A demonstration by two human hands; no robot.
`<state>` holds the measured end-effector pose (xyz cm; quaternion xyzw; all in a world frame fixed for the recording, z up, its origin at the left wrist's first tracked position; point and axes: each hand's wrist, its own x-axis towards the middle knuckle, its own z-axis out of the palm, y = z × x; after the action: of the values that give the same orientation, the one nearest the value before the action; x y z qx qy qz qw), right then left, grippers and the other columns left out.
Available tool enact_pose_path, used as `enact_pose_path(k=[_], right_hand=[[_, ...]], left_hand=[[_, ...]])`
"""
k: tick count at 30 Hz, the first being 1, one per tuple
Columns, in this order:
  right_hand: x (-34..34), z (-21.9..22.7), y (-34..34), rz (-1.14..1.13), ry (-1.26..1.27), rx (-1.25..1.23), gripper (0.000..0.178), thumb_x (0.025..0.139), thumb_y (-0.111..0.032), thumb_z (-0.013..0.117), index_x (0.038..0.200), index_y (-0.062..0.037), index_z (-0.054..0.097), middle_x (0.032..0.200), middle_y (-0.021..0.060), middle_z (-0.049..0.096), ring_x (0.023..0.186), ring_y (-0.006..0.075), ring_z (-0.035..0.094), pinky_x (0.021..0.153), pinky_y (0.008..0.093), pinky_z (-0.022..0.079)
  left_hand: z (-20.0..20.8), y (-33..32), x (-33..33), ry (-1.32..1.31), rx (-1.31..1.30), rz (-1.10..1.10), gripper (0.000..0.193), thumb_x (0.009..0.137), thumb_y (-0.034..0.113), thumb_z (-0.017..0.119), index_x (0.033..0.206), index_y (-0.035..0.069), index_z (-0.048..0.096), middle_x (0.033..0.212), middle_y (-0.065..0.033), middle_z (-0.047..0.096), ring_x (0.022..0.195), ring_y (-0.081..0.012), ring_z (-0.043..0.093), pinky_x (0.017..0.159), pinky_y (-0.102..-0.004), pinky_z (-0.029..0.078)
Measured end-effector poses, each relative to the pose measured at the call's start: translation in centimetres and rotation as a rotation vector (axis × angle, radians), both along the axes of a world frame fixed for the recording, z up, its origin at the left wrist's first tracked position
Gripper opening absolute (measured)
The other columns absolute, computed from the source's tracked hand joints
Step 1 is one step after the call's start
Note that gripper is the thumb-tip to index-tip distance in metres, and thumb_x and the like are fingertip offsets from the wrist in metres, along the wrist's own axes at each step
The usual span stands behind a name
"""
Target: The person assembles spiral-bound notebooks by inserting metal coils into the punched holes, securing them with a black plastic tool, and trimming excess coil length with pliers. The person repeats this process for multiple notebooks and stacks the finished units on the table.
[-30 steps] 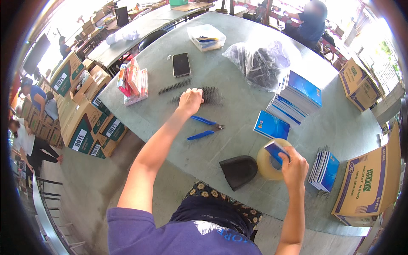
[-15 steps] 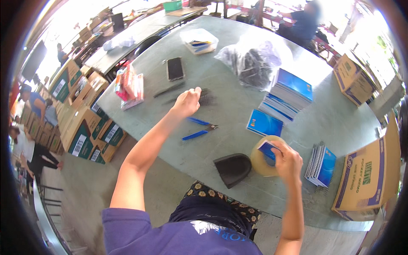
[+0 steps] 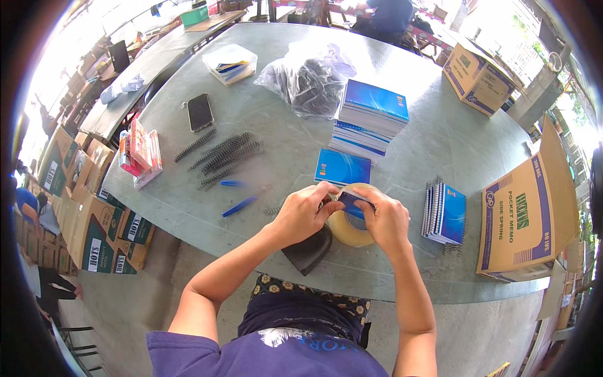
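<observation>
Works at the near edge of a grey-green table [image 3: 433, 141], with both hands close together near the middle of this edge. Holds in the right hand [image 3: 387, 218] a small blue notebook [image 3: 352, 204], gripped between thumb and fingers. Has this notebook just above a wide tape roll [image 3: 348, 237]; cannot tell if touching it or not. Pinches with the left hand [image 3: 303, 215], thumb and fingers closed, a thin dark coil [image 3: 272, 211], visible only at one end, behind the hand. Reaches with the left fingertips to the left side of the notebook. Cannot tell any contact between coil and notebook, because of the fingers in front.

Has below the left hand, by the near edge, a black block [image 3: 309, 252], partly covered. To the left of this hand, a blue-handled cutter [image 3: 240, 206], blurred at its head. Farther toward the left edge, a group of loose coils [image 3: 226, 154], then a dark phone [image 3: 200, 112], and close to the left corner some red packets [image 3: 141, 151].

Near the far edge, an open tub [image 3: 231, 75] and, to its right, a clear bag [image 3: 308, 81] with dark content. Beyond the hands, a tall stack [image 3: 372, 103] of blue notebooks, with a front notebook [image 3: 343, 168] before it. Right of the right hand, a low pile [image 3: 452, 210] of spiral-bound notebooks; near the right edge, an open carton [image 3: 526, 207].
</observation>
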<state>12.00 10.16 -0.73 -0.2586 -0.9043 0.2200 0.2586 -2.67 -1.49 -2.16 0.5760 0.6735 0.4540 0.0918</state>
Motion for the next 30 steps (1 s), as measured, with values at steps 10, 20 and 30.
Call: enact_pose_path(k=[10, 20, 30], right_hand=[[0.2, 0.4, -0.3, 0.078, 0.005, 0.019, 0.022, 0.079, -0.008, 0.062, 0.099, -0.0141, 0.068, 0.088, 0.0072, 0.068, 0.076, 0.0263, 0.065, 0.066, 0.0344, 0.051], [-0.7, 0.0, -0.8, 0.072, 0.011, 0.167, 0.016, 0.079, -0.011, 0.064, 0.094, -0.0091, 0.064, 0.091, 0.0078, 0.068, 0.084, 0.0266, 0.065, 0.073, 0.0379, 0.049], [-1.1, -0.2, -0.3, 0.05, 0.076, -0.001, 0.024, 0.079, -0.013, 0.065, 0.101, -0.0073, 0.057, 0.088, 0.0091, 0.066, 0.082, 0.0293, 0.064, 0.07, 0.038, 0.047]], left_hand=[[-0.5, 0.7, 0.1, 0.064, 0.105, 0.08, 0.014, 0.083, 0.011, 0.065, 0.088, -0.002, 0.061, 0.087, -0.0172, 0.066, 0.079, -0.0328, 0.064, 0.068, -0.0369, 0.051], [1.2, 0.7, -2.3, 0.208, 0.083, -0.041, 0.023, 0.081, 0.015, 0.066, 0.102, 0.01, 0.059, 0.082, -0.0112, 0.06, 0.075, -0.0307, 0.061, 0.067, -0.0389, 0.049], [2.1, 1.3, -2.6, 0.221, -0.109, -0.053, 0.024, 0.08, 0.024, 0.065, 0.097, 0.008, 0.06, 0.091, -0.0116, 0.062, 0.081, -0.029, 0.059, 0.072, -0.0395, 0.046]])
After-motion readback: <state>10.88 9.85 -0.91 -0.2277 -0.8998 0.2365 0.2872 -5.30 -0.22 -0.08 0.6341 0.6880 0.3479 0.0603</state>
